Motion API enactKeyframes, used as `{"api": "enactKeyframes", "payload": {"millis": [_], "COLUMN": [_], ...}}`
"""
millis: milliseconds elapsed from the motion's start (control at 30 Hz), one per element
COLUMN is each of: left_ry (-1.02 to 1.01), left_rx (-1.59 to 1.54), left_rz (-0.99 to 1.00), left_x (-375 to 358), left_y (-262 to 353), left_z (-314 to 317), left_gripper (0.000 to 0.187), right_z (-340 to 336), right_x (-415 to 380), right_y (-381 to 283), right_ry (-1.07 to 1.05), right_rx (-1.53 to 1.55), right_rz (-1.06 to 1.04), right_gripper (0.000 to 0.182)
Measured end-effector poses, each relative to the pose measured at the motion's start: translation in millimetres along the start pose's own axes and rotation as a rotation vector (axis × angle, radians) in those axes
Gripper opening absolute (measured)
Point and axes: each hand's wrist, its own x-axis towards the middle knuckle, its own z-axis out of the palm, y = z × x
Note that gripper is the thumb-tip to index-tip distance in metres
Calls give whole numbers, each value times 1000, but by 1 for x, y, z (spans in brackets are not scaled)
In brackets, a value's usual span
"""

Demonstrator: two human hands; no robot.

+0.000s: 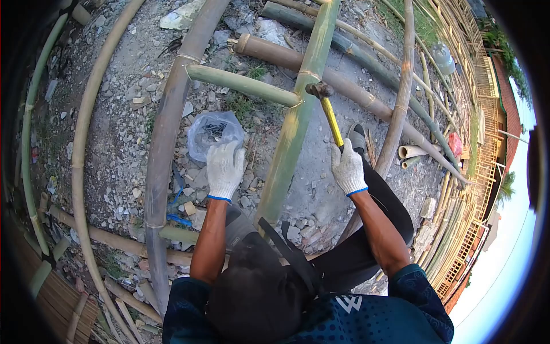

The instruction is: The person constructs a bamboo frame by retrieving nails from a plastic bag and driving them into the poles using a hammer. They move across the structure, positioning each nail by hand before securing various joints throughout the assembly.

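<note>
My left hand (224, 171), in a white knit glove with a blue cuff, lies over the near edge of a clear plastic bag (197, 135). Its fingers look stretched out toward the bag, and the fingertips are partly hidden. Dark thin pieces that look like nails (215, 126) are inside the bag, which rests on the rubble. My right hand (348, 170), gloved the same way, is closed round the handle of a hammer (331, 120). The hammer has a yellow handle, and its dark head is up beside a green bamboo pole (294, 123), close to where a short bamboo crosspiece (246, 84) meets it.
A thick brown bamboo pole (166, 137) runs along the left, and another (344, 89) crosses behind the hammer. Broken stone (132, 189) covers the ground. Cut bamboo tubes (409, 152) lie at right. A bamboo fence (458, 252) stands farther right.
</note>
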Motion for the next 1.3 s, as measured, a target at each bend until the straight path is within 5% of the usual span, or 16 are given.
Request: {"api": "enactKeyframes", "payload": {"millis": [267, 367, 567, 833, 1100, 1233, 1300], "left_ry": [92, -91, 29, 41, 218, -207, -186], "left_rx": [-6, 97, 270, 254, -176, -140, -89], "left_rz": [-393, -560, -340, -75, -293, -241, -152], "left_x": [23, 44, 55, 51, 29, 3, -1], "left_y": [-52, -76, -122, -120, -76, -50, -45], "left_z": [-9, -7, 40, 27, -1, -36, -37], "left_gripper": [27, 28, 24, 28, 22, 20, 21], "right_z": [-5, 7, 18, 22, 44, 72, 116], "right_x": [10, 0, -8, -10, -26, 15, 47], "right_y": [2, -8, -11, -19, -103, -176, -195], "right_ry": [-116, -84, -101, -90, -31, -129, 13], "right_rx": [-42, 47, 96, 119, 445, 633, 422], "right_rz": [2, 48, 99, 141, 182, 79, -164], "right_gripper": [34, 34, 34, 37, 46, 57, 70]}}
